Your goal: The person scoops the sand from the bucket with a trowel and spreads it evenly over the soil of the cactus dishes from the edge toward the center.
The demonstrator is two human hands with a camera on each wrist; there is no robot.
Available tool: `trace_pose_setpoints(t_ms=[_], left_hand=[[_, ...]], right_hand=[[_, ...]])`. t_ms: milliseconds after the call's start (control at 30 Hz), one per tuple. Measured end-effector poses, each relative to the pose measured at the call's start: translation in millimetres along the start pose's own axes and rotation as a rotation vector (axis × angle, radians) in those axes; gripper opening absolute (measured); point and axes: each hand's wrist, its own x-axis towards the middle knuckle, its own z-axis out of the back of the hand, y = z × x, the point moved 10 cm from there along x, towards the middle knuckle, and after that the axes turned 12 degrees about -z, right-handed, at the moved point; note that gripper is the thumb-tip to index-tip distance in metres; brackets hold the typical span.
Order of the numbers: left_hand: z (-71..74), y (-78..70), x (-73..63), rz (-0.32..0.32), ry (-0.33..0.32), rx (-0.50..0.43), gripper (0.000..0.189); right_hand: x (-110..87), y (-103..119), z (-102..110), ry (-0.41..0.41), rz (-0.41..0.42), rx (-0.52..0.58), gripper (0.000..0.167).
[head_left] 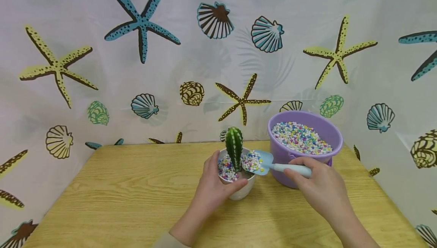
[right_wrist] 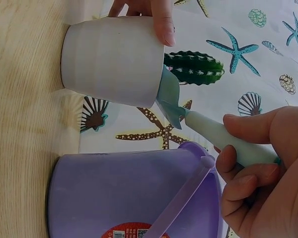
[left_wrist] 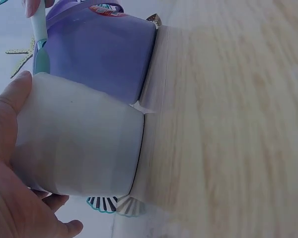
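A green cactus (head_left: 234, 145) stands upright in a white flower pot (left_wrist: 84, 136), among small multicoloured pebbles (head_left: 227, 170). My left hand (head_left: 214, 185) grips the pot from its left and near side, thumb close to the rim. With curled fingers my right hand (right_wrist: 260, 163) holds the pale handle of a small light-blue trowel (head_left: 266, 161). The trowel's blade, heaped with the same pebbles, lies over the right side of the pot's rim, beside the cactus. Part of the pot's inside is hidden beneath the blade.
Right behind the trowel stands a purple bucket (head_left: 280, 164) holding many coloured pebbles (head_left: 300, 136). Its handle (right_wrist: 181, 198) hangs down the near side. Everything rests on a wooden table (head_left: 136, 191), backed by a curtain (head_left: 164, 73) printed with starfish and shells.
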Motion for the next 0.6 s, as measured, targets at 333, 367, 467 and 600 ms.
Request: trace_pose_setpoints(t_ms=[333,367,467,600], left_hand=[[1.3,3.3,-0.2,-0.01,0.089,-0.067,0.131],[1.9,3.3,0.2,-0.012,0.102,-0.073,0.131],[2.7,4.4,1.9,-0.009,0.134,-0.07,0.13],[2.9,5.8,3.2,0.001,0.116,-0.071,0.13]], right_hand=[[-2.8,5.9,3.8,-0.041,0.048,-0.024,0.034],[-2.9,6.4,4.2,-0.044,0.05,-0.026,0.034],[-3.1,7.4,5.2,-0.056,0.059,-0.033,0.033],[-3.5,6.9,5.5,-0.069,0.061,-0.039,0.033]])
